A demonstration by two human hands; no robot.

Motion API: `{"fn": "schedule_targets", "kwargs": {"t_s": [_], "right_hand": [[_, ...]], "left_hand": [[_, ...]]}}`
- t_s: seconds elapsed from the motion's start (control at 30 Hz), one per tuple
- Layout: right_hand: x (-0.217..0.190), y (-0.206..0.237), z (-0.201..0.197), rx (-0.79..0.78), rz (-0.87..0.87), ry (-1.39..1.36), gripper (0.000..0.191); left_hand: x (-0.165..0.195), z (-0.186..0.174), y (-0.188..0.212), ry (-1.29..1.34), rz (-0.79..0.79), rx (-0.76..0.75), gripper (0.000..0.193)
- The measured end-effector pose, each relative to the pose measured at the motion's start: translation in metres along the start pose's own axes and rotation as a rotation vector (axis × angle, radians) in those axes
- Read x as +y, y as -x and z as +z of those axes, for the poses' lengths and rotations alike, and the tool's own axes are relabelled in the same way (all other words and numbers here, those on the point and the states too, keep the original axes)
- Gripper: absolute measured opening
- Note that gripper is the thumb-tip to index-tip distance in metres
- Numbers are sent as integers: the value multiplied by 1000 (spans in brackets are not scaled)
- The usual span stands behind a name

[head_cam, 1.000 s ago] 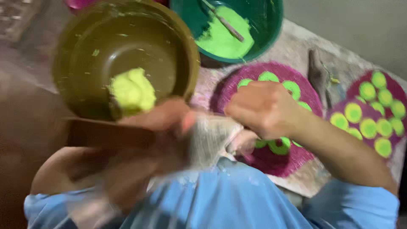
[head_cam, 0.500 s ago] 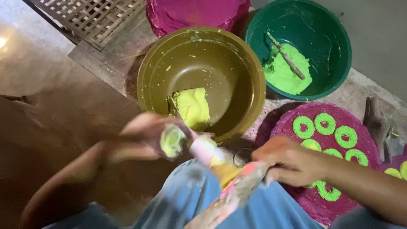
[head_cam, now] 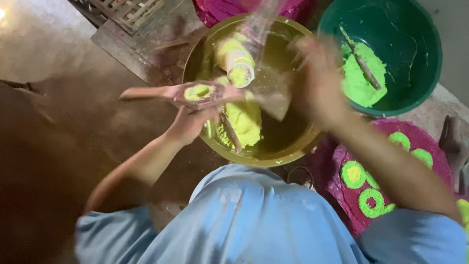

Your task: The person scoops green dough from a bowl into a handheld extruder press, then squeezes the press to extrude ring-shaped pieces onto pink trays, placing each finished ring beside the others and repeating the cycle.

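Observation:
My left hand [head_cam: 188,122] grips a flat wooden paddle [head_cam: 141,93] held level over an olive bowl [head_cam: 293,146]. A small lump of yellow-green dough [head_cam: 198,92] lies on the paddle. My right hand [head_cam: 315,73], blurred by motion, is raised over the bowl's right side and holds a clear plastic piping bag [head_cam: 239,61], whose round dough-filled nozzle points down at the paddle. More yellow-green dough [head_cam: 246,124] lies in the bowl.
A green bowl [head_cam: 420,63] at the upper right holds bright green dough and a stick [head_cam: 361,61]. A magenta tray [head_cam: 430,146] with green dough rings [head_cam: 352,174] lies at the right. A pink basin [head_cam: 220,10] and a woven mat [head_cam: 127,12] are at the top. My blue-clad knee [head_cam: 244,220] fills the foreground.
Both hands have risen from my lap to above the olive bowl. The piping bag has swung up and now stands over the paddle.

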State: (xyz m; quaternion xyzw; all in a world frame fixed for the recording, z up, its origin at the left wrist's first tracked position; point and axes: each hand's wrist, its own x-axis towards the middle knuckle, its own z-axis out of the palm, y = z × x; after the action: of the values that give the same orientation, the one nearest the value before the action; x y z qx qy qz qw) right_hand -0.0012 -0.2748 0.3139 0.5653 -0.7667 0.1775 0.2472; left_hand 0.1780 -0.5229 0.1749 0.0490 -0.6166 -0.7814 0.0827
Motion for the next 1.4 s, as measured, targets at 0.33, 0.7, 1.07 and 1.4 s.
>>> {"fn": "schedule_targets", "kwargs": {"t_s": [0.33, 0.7, 1.07, 1.4], "right_hand": [[-76, -3, 160, -1173, 124, -125, 48], [0, -50, 209, -1034, -143, 214, 23], [-69, -21, 145, -1145, -256, 49, 19], [-27, -8, -14, -923, 305, -705, 25]], "left_hand": [[-23, -26, -29, -825, 611, 418, 26], [-37, -35, -33, -601, 565, 493, 38], [-35, -40, -24, -570, 499, 465, 35], [18, -17, -23, -1229, 657, 435, 45]]}}
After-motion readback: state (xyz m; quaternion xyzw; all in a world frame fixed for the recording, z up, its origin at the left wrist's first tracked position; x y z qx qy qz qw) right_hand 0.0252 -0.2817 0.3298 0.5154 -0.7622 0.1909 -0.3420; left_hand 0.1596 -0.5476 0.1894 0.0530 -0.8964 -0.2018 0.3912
